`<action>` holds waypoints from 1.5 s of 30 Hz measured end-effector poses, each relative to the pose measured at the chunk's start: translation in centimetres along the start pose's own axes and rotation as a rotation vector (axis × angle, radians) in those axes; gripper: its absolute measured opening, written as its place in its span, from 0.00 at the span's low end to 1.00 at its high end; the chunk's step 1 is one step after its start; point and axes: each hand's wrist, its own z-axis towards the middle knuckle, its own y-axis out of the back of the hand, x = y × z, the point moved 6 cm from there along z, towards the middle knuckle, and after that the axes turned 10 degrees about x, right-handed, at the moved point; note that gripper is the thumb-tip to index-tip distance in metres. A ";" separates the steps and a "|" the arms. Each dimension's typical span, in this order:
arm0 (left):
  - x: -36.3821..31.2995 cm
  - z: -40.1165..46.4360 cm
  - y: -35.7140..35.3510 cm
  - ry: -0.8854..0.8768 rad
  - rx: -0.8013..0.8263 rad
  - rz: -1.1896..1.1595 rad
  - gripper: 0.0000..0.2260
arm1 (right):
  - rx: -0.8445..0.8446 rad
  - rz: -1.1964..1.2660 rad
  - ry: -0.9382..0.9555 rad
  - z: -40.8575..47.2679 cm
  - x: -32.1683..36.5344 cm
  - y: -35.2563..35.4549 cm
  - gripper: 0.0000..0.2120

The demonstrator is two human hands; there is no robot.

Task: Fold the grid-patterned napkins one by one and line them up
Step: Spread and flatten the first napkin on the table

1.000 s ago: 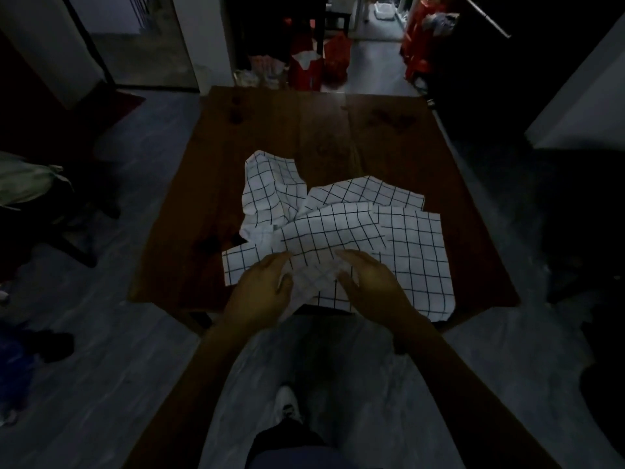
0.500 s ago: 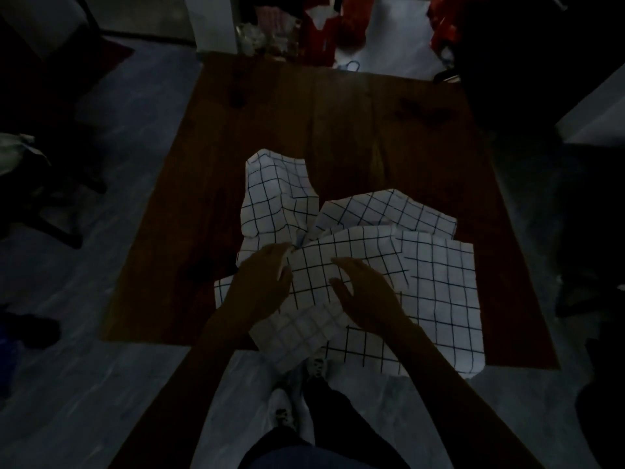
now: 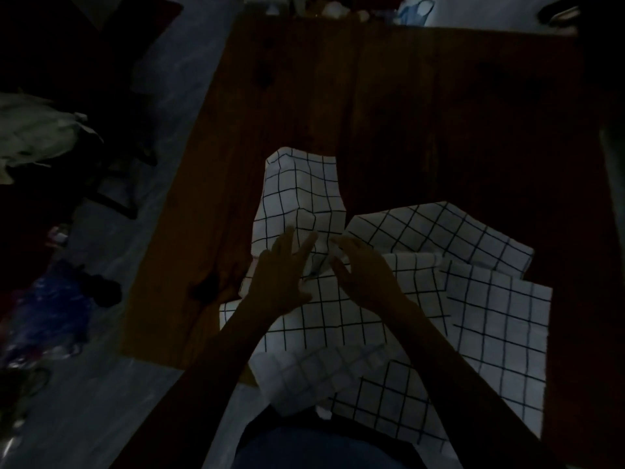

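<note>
Sorting has barely begun, I judge: 0 folded napkins show. My left hand (image 3: 282, 280) and right hand (image 3: 367, 277), fingers spread loosely, rest on the rumpled napkins (image 3: 338, 319) heaped at the counter (image 3: 389, 106) near edge.

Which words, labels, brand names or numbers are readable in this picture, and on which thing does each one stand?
None can be read.
Napkins: only a black grid on white, no writing.
Table: bare wood, no label.
Things on the floor: too dark and blurred to show any text.
</note>
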 end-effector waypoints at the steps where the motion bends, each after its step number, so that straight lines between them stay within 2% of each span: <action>1: -0.2 0.5 -0.7 -0.015 0.006 0.038 0.49 | 0.009 0.008 -0.005 0.4 -0.4 -0.1 0.19; 3: -0.1 1.4 -2.0 -0.035 0.007 0.039 0.46 | 0.029 0.007 -0.024 1.3 -1.2 -0.3 0.19; 6: 0.8 2.4 -2.3 -0.084 -0.037 -0.082 0.32 | 0.047 0.006 -0.050 2.0 -1.6 -0.7 0.20; 9: 1.6 2.8 -0.6 -0.117 -0.049 -0.097 0.20 | 0.044 -0.005 -0.034 2.4 -0.9 -0.8 0.19; 13: 3.0 2.7 3.0 -0.086 -0.214 -0.322 0.15 | 0.015 -0.009 -0.029 2.4 0.7 0.0 0.20; 16: 3.8 2.2 6.4 -0.086 -0.367 -0.437 0.14 | -0.019 -0.016 -0.029 2.7 2.3 1.3 0.25; 19: 3.8 1.4 10.3 -0.157 -0.489 -0.386 0.14 | -0.097 -0.063 -0.008 2.8 4.3 3.6 0.34; 21: 3.2 1.0 12.8 -0.239 -0.551 -0.443 0.17 | -0.166 -0.089 -0.025 2.9 5.4 5.5 0.36; 23: 3.0 0.2 14.9 -0.343 -0.557 -0.491 0.20 | -0.296 -0.111 0.031 2.7 7.1 7.9 0.27; 25: 2.8 -1.2 16.8 -0.442 -0.606 -0.497 0.15 | -0.436 -0.107 0.119 2.0 9.0 10.3 0.17; 27: 2.4 -3.1 18.8 -0.527 -0.606 -0.543 0.14 | -0.516 -0.070 0.173 1.0 10.8 12.6 0.18; 31: 0.6 -5.5 21.4 -0.618 -0.542 -0.673 0.32 | -0.539 0.016 0.061 -0.6 12.5 16.4 0.14; 34: -1.7 -7.8 23.7 -0.786 -0.551 -0.630 0.42 | -0.592 -0.141 0.092 -1.8 14.6 19.0 0.11; 36: -2.8 -8.9 25.2 -0.808 -0.575 -0.543 0.44 | -0.613 -0.220 0.083 -2.4 15.7 20.5 0.09; 37: -3.2 -9.2 25.9 -0.797 -0.602 -0.505 0.41 | -0.611 -0.241 0.078 -2.6 16.1 21.3 0.08; 40: -3.9 -9.9 28.3 -0.743 -0.794 -0.429 0.18 | -0.620 -0.247 0.100 -4.0 17.2 23.4 0.03; 43: -4.0 -10.3 30.5 -0.623 -0.850 -0.428 0.13 | -0.632 -0.197 0.094 -6.1 17.4 25.4 0.06; 45: -4.3 -12.4 32.0 -0.609 -0.934 -0.430 0.12 | -0.623 -0.074 0.048 -7.3 16.9 26.7 0.03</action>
